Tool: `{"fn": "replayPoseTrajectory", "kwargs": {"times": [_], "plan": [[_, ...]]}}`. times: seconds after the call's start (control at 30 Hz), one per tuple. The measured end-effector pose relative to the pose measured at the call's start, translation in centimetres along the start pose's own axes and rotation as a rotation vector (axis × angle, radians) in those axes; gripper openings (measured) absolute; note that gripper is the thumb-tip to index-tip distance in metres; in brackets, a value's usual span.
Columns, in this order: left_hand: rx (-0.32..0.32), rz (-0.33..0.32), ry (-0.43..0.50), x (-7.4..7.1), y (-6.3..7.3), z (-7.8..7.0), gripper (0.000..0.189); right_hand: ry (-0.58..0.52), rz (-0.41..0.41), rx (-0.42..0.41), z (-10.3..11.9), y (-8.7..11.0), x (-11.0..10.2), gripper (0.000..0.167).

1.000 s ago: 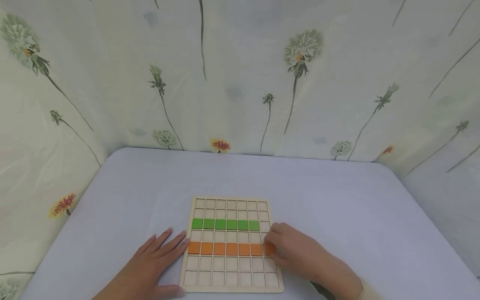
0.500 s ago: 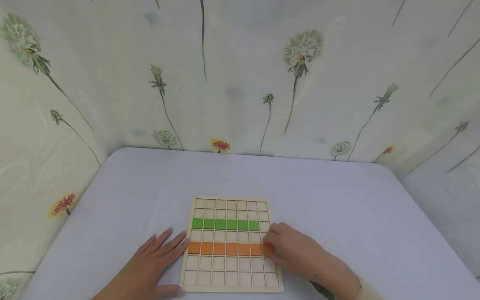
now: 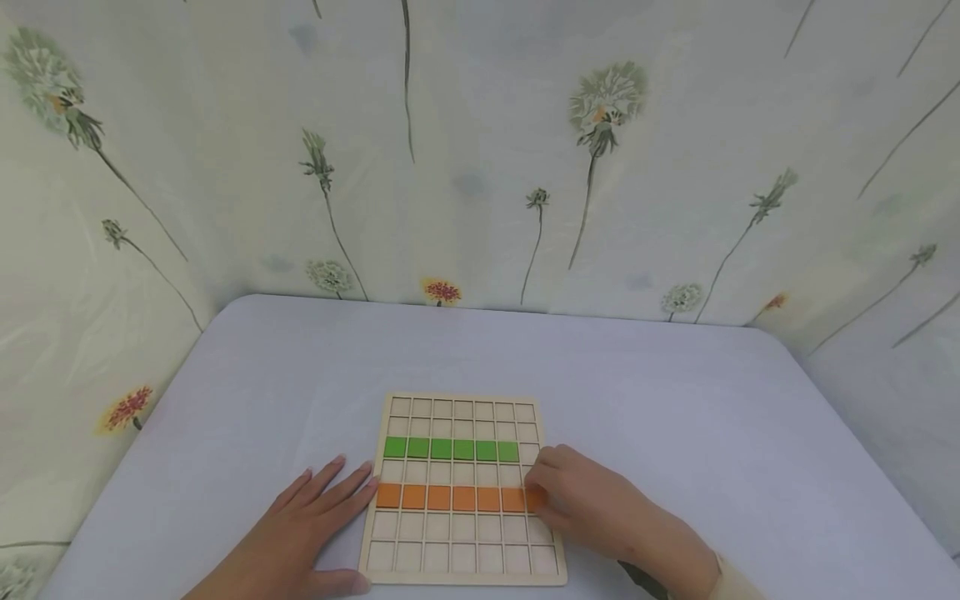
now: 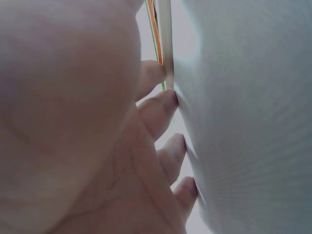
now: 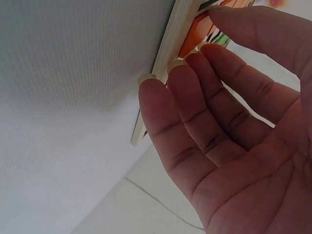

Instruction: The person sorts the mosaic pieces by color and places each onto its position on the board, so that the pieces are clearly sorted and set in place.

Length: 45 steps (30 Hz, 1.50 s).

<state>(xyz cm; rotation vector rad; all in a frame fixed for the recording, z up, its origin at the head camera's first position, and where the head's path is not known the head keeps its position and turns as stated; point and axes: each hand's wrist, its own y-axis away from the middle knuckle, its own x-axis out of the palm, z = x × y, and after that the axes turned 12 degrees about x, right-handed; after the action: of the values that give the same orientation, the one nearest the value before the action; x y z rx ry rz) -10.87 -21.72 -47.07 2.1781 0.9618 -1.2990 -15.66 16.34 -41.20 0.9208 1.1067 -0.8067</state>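
A wooden grid board (image 3: 465, 577) lies flat on the table, with a row of green square tiles (image 3: 441, 449) and a row of orange square tiles (image 3: 438, 498) set in it. At the right end of the orange row, my right hand (image 3: 588, 508) pinches an orange tile (image 3: 535, 499) with thumb and forefinger. The right wrist view shows that orange tile (image 5: 196, 34) at the board's edge, the other fingers curved beside it. My left hand (image 3: 300, 533) lies spread on the table, fingertips right at the board's left edge. Its fingers (image 4: 158, 112) reach the board side (image 4: 168, 48) in the left wrist view.
A pale cloth covers the table (image 3: 675, 400) around the board. Behind and to both sides hangs a curtain (image 3: 480, 150) printed with dandelions. The right sleeve cuff (image 3: 731, 579) shows at the bottom.
My right hand has shifted very slightly left with the orange tile, which now sits closer to the one beside it. The left hand and the board have not moved.
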Motion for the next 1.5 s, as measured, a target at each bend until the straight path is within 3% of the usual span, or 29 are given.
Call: {"fn": "replayPoseTrajectory", "kwargs": {"times": [0.27,1.23,1.5], "plan": [[-0.007,0.005,-0.007,0.0,-0.1,-0.1,0.108,-0.005,0.003,0.028,-0.1,0.2,0.2,0.020],[0.031,-0.048,-0.025,0.3,0.1,0.0,0.106,-0.023,-0.051,-0.032,-0.7,0.4,0.3,0.018],[0.014,-0.018,-0.018,0.0,-0.1,-0.1,0.107,-0.015,-0.067,-0.026,-1.1,0.5,0.4,0.018]]}}
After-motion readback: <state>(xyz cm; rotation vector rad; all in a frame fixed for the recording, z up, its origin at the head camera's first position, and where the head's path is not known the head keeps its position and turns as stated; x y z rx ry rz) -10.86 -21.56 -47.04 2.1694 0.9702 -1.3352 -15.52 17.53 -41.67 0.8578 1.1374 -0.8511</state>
